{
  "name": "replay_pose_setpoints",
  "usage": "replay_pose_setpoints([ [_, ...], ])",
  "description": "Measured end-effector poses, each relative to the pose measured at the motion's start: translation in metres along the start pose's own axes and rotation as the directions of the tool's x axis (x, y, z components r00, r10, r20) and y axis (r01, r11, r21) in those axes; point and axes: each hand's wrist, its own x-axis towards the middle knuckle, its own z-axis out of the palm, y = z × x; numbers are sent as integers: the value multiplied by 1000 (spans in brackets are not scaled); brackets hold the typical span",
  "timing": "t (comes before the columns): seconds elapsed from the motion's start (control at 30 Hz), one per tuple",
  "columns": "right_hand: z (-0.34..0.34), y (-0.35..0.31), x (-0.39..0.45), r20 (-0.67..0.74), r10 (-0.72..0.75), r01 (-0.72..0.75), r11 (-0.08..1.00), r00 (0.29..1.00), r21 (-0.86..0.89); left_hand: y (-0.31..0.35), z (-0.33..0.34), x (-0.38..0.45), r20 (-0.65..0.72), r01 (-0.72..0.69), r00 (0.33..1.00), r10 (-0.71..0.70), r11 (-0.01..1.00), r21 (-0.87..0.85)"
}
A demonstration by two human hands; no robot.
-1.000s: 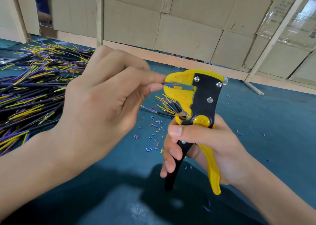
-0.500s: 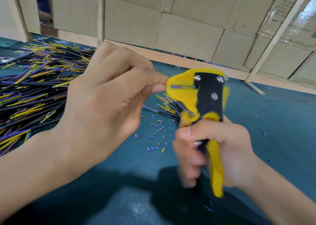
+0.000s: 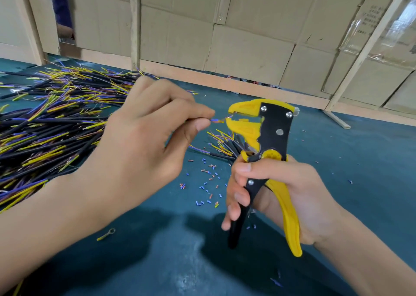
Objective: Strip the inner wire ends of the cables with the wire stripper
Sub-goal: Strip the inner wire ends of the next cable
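Cardboard panels back a teal desk (image 3: pixel 337 165). The right hand (image 3: pixel 276 187) grips the wire stripper (image 3: pixel 267 138) upright by its handles. Just left of its yellow head, the left hand (image 3: pixel 144 142) pinches a wire end (image 3: pixel 217 120) lying level, tip pointing into the parted jaws. Left of that lies the cable pile (image 3: pixel 45 124).

Cardboard wall (image 3: pixel 247 48), wooden posts (image 3: pixel 135 23), teal surface (image 3: pixel 360 160); possibly a table.
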Motion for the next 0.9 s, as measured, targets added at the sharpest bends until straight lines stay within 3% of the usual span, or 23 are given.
replay_pose_setpoints([
  [0.23,-4,2,2,-67,-100,105,992,993,65,-9,-4,4,12,-77,997,76,996,45],
  [0.37,2,5,5,-215,-267,282,959,939,42,-7,-3,8,127,-171,978,166,985,30],
  [0.47,0,5,3,-232,-358,361,932,905,-28,-3,-1,5,239,-199,953,185,979,40],
  [0.67,-1,8,2,-232,-385,373,923,894,-92,6,1,-3,362,-142,923,132,990,1],
  [0.9,0,10,5,-300,-341,340,939,891,-57,6,2,-4,345,-134,928,140,990,-42],
])
